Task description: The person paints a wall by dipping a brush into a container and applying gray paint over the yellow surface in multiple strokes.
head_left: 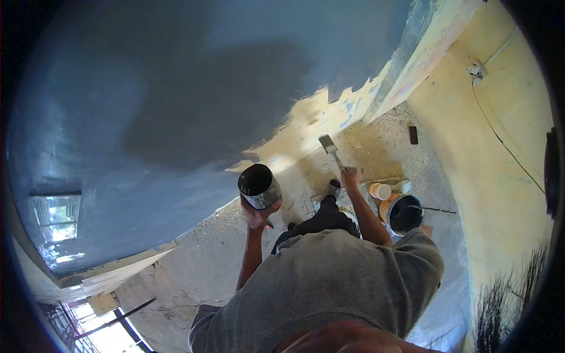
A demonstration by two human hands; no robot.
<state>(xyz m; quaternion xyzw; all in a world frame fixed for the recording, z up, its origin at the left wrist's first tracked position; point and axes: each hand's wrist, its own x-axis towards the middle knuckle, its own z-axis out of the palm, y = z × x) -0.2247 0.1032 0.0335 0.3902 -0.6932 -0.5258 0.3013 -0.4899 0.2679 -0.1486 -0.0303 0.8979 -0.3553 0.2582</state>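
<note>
My left hand [258,215] is shut around the bottom of a small dark paint can [259,186], held up with its open mouth showing. My right hand [351,176] grips the handle of a flat paintbrush [328,145], whose bristles touch the lower edge of the wall. That wall [176,88] is mostly coated in dark blue-grey paint. A bare yellow patch [318,117] is left at its foot, just by the brush. My grey shirt [329,282] fills the bottom of the view.
An orange bucket [404,213] with a dark inside stands on the rough concrete floor [376,141] beside my right arm, with small cups [381,191] next to it. A yellow side wall [500,159] carries a cable. A window [56,219] is at lower left.
</note>
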